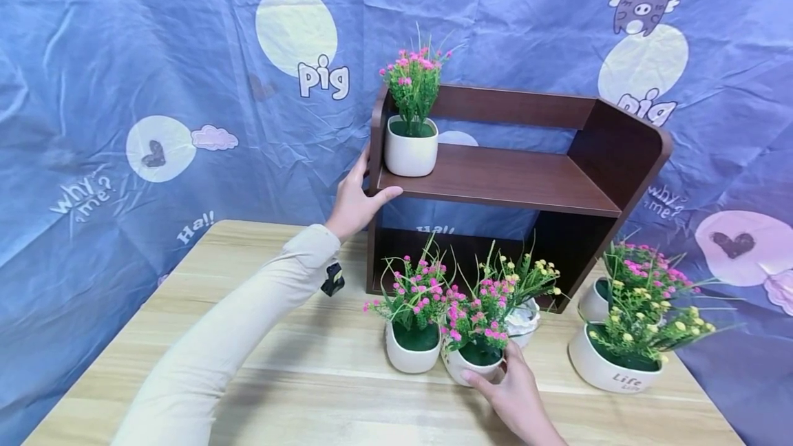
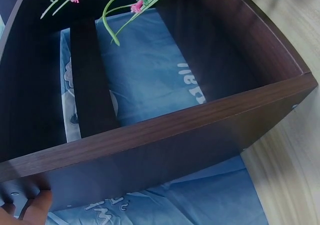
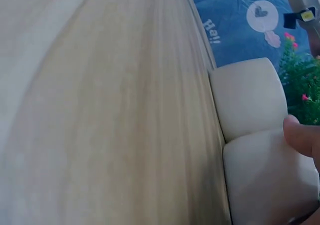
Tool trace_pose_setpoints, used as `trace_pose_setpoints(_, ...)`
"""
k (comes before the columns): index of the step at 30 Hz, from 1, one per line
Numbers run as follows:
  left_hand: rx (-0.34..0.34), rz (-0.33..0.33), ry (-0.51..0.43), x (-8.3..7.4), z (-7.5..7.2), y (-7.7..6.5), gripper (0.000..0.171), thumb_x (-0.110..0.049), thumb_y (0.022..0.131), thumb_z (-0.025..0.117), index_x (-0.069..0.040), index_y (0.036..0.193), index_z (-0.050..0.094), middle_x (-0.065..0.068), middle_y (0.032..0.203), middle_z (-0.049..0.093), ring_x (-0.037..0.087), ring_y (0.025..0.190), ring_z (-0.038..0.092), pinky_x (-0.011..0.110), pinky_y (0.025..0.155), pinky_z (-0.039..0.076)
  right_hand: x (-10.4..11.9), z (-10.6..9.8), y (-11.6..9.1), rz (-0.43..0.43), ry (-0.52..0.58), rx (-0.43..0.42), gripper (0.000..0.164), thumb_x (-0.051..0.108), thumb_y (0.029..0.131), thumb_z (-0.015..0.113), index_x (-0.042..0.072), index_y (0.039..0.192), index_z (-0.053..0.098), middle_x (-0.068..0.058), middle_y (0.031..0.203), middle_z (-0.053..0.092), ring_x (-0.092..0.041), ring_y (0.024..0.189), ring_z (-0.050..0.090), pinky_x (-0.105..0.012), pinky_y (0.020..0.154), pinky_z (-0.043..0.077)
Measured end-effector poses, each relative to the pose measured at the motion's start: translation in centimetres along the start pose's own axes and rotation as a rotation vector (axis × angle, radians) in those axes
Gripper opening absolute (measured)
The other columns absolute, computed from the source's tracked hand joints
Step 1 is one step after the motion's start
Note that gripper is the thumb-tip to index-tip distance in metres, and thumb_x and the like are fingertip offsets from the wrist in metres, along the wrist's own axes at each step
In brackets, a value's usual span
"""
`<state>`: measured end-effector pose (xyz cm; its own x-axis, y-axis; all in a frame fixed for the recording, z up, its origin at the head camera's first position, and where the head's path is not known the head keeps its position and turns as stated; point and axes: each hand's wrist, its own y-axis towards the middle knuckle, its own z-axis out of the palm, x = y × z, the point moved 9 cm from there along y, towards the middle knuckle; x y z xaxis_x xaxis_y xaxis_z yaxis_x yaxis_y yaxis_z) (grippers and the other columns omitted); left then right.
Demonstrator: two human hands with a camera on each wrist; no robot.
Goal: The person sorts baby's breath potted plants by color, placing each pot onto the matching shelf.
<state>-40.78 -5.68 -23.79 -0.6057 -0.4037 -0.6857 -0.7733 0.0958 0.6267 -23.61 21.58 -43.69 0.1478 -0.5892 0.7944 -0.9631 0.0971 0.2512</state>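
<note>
My left hand grips the left side panel of a dark brown wooden shelf, thumb across its front edge and fingers around the outside. In the left wrist view, fingertips show against that panel. My right hand holds a white potted plant with pink flowers on the table, thumb at the front of the pot and fingers at its right side. Directly left of it stands another white pot with pink flowers. The right wrist view shows the thumb against the held pot.
A white pot with pink flowers stands on the upper shelf board, at the left. A yellow-flowered plant in a white pot sits behind the held one. To the right are a "Life" pot and another pink-flowered pot. A patterned blue cloth hangs behind.
</note>
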Motion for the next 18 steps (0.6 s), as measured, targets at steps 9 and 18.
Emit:
trace_pose_setpoints(9, 0.005, -0.001, 0.008, 0.05, -0.01, -0.09, 0.094, -0.033, 0.082, 0.077, -0.019, 0.155, 0.019, 0.003, 0.154, 0.033, 0.024, 0.133, 0.043, 0.039, 0.107, 0.036, -0.12, 0.47, 0.05, 0.056, 0.001, -0.035, 0.074, 0.018, 0.068, 0.088, -0.003, 0.127, 0.048, -0.016, 0.120, 0.052, -0.039, 0.116, 0.055, -0.049, 0.098, 0.043)
trace_pose_setpoints(18, -0.008, 0.002, 0.012, 0.17, -0.02, 0.00, 0.095, -0.033, 0.081, 0.078, -0.016, 0.154, 0.021, 0.004, 0.155, 0.031, 0.025, 0.134, 0.042, 0.038, 0.109, 0.034, -0.32, 0.51, 0.00, 0.084, 0.055, -0.033, 0.077, 0.018, 0.068, 0.088, -0.002, 0.130, 0.047, -0.018, 0.127, 0.049, -0.044, 0.120, 0.051, -0.046, 0.098, 0.044)
